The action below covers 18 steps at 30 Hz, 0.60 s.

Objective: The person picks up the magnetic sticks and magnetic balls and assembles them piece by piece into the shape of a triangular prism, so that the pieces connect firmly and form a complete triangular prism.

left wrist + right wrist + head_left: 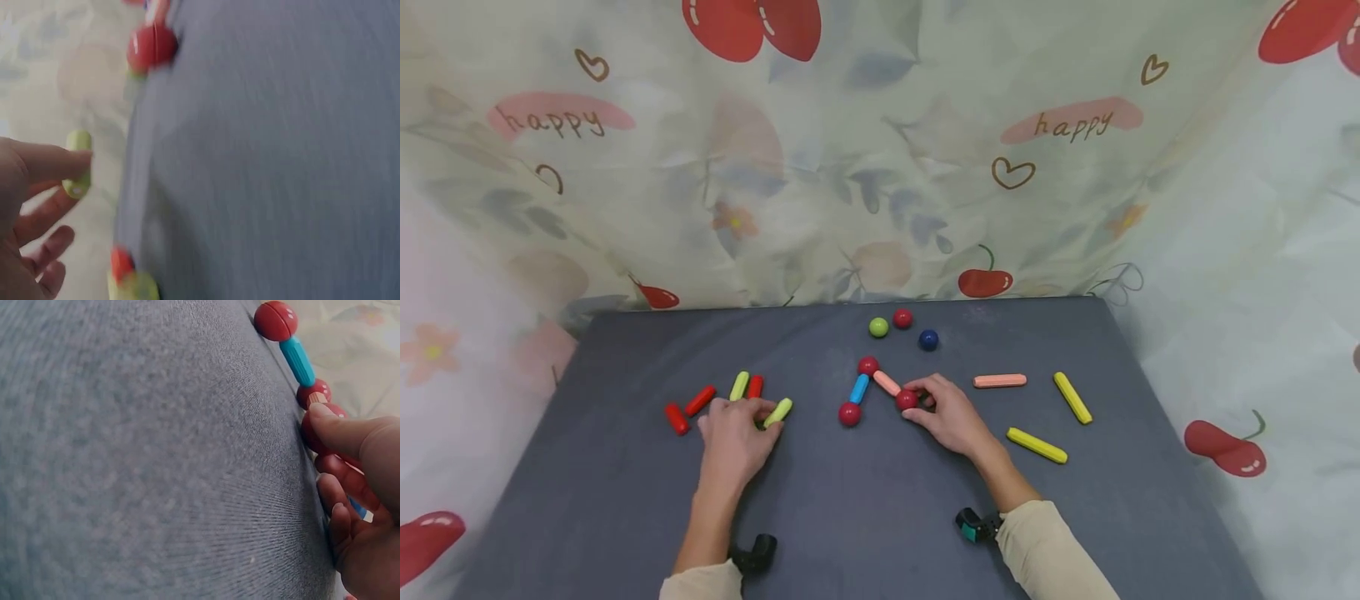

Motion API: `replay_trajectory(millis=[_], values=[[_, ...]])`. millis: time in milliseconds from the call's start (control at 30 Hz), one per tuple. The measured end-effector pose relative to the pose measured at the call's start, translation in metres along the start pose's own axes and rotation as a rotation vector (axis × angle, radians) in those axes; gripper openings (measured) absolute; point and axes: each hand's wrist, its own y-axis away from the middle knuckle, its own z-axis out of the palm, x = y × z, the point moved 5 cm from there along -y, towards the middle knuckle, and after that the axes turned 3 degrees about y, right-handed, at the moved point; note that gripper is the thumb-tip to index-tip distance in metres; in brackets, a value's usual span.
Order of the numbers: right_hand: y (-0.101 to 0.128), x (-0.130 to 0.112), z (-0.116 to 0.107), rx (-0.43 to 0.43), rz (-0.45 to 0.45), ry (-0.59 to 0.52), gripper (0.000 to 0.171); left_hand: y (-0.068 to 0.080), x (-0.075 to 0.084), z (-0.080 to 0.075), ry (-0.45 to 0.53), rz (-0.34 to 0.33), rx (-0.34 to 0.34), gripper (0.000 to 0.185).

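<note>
On the dark grey tabletop, red balls and short rods form a bent chain. A blue rod point(859, 389) links the lower-left red ball point(850, 414) to the top red ball point(868, 366). From that top ball a pink rod point(887, 383) runs down to the right-hand red ball point(906, 400). My right hand point(951, 417) pinches this right-hand ball between thumb and fingers. To the left, my left hand point(736, 437) pinches a light green rod point(79, 164) between thumb and index finger, its other fingers loosely bent in the left wrist view.
Red rods point(701, 401) and another light green rod point(740, 385) lie around the left hand. Behind the chain sit a green ball point(878, 327), a red ball point(902, 318) and a blue ball point(928, 339). A pink rod point(1000, 381) and yellow rods point(1072, 398) lie at right.
</note>
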Motion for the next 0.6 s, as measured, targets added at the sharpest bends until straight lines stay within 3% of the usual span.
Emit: replay_trajectory(millis=[167, 267, 333, 433, 600], values=[[0.0, 0.001, 0.0, 0.013, 0.016, -0.023, 0.038, -0.003, 0.055, 0.014, 0.097, 0.159, 0.025, 0.026], [-0.001, 0.0, 0.001, 0.015, 0.009, -0.026, 0.038, -0.003, 0.09, 0.031, 0.099, 0.279, -0.002, 0.025], [-0.002, 0.0, 0.001, 0.02, 0.005, -0.026, 0.038, -0.004, 0.105, 0.043, 0.066, 0.329, -0.015, 0.024], [-0.002, 0.0, 0.001, 0.025, 0.002, -0.027, 0.037, -0.007, 0.118, 0.059, 0.018, 0.378, -0.042, 0.021], [-0.001, -0.001, 0.002, 0.027, 0.004, -0.027, 0.038, -0.01, 0.12, 0.069, -0.007, 0.385, -0.068, 0.02]])
